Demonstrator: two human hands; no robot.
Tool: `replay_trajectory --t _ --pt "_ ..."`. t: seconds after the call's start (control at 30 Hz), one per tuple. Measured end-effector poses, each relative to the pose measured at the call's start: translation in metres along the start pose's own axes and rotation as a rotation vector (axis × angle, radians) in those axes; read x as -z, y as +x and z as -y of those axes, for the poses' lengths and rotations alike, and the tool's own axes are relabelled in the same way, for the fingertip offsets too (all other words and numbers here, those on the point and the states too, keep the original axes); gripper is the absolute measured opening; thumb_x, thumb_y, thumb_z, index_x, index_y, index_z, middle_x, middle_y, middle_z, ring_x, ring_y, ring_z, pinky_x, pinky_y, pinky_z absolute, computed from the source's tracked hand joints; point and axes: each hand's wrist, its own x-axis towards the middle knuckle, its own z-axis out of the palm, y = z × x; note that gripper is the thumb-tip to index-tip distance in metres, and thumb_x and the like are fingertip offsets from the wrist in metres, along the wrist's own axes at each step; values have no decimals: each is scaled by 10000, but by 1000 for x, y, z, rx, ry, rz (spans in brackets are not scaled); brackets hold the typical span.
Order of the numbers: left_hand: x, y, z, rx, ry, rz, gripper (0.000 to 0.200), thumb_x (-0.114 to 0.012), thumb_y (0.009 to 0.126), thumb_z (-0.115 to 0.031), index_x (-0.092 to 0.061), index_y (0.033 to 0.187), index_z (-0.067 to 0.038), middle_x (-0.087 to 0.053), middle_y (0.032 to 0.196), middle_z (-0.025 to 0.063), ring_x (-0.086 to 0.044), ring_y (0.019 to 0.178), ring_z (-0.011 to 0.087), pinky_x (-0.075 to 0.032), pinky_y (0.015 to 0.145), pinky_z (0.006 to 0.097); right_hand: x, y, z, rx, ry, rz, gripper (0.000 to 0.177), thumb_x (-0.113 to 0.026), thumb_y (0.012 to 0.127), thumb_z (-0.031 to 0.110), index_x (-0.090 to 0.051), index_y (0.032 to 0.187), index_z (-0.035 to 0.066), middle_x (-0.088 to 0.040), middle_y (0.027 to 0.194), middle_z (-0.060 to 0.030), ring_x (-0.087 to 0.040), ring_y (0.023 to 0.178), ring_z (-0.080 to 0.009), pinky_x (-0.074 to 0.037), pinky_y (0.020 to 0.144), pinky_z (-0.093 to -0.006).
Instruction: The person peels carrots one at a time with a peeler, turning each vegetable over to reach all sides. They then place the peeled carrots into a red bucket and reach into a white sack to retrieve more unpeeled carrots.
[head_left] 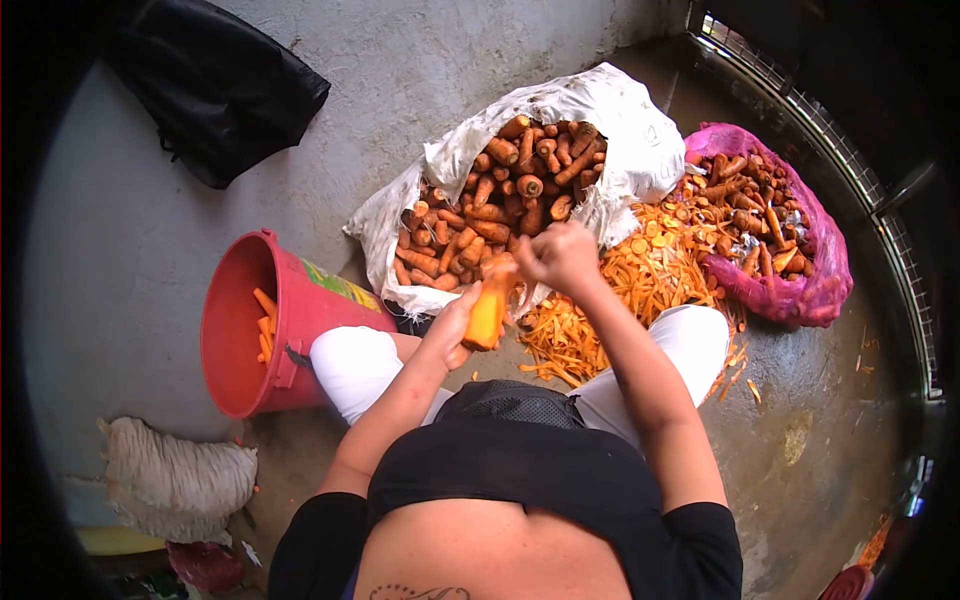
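My left hand (453, 326) is closed around a thick carrot (486, 318), whose lower part is bright orange and peeled. Just past the carrot's far end, my right hand (562, 258) is curled shut; motion smears its fingertips, and whatever they grip cannot be made out. Beyond both hands lies a white sack (640, 140), its mouth open on many unpeeled carrots (490, 205). A heap of orange peelings (640, 270) spreads on the floor to the right of my right hand. On my left, a red bucket (300, 330) leans over with several peeled carrots (265, 325) inside.
A pink bag (825, 265) of carrots and scraps stands at the right. Against the wall hangs or lies a black bag (220, 90). Behind the bucket, at lower left, sits a bundled whitish sack (180, 470). The concrete floor (800, 400) looks wet.
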Motion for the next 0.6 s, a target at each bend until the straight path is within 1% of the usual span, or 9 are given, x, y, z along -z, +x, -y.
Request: replay_trajectory --t 0.03,0.07,0.1,0.17,0.27,0.37,0.43,0.57,0.6 --pt "-1 -6 -3 15 64 53 440 -370 993 -421 -511 1177 -46 -626 875 107 -638 716 198 -546 581 329 7 7 -13 -203 -37 117 444 -559 869 304 -577 448 164 -491 406 11 -476 384 -156 -426 530 -321" --pt "-11 -12 -4 21 66 11 463 -370 989 -438 -502 1182 -39 -612 847 101 -615 650 186 -522 499 314 13 12 -27 -170 -328 92 471 -517 903 354 -605 474 180 -481 400 23 -455 369 -133 -414 501 -306" --pt "-13 -16 -5 35 71 33 465 -372 988 -441 -501 1184 -40 -611 848 102 -615 655 189 -523 503 315 21 16 -41 -133 -618 67 509 -474 936 405 -633 499 196 -471 394 35 -435 354 -110 -403 473 -291" --pt "-13 -20 -9 58 82 76 469 -377 985 -446 -499 1187 -41 -609 850 105 -613 665 194 -523 512 316 10 7 -93 -251 -586 -174 538 -420 950 466 -671 553 205 -456 389 39 -395 331 -78 -355 401 -263" --pt "-9 -18 -13 44 -74 120 465 -393 981 -442 -502 1185 -39 -607 883 114 -617 704 204 -533 566 329 24 15 -71 -483 -416 -44 535 -421 943 457 -677 562 184 -495 406 33 -402 318 -70 -318 352 -252" --pt "-2 -7 -12 74 -237 129 455 -424 974 -429 -503 1185 -33 -604 922 122 -618 752 215 -536 641 340 25 15 -26 -525 51 120 492 -436 939 359 -688 565 162 -524 409 47 -407 301 -62 -326 329 -264" --pt "1 3 -7 45 -273 36 428 -454 967 -415 -512 1184 -50 -610 953 110 -619 782 224 -533 693 346 20 3 0 -335 219 153 472 -465 922 345 -682 544 162 -529 403 35 -445 315 -76 -348 342 -272" --pt "-4 6 -3 17 -295 -40 386 -454 970 -398 -518 1183 -83 -624 1005 89 -628 835 221 -530 737 369 11 -16 38 116 184 0 374 -589 810 283 -613 473 123 -528 427 -39 -542 446 -189 -427 501 -325" --pt "-2 8 -2 36 -303 -27 383 -452 971 -395 -517 1187 -85 -625 1013 88 -630 847 218 -530 743 371 9 -19 43 115 164 48 354 -616 775 262 -588 457 108 -529 451 -62 -538 468 -224 -427 536 -360"
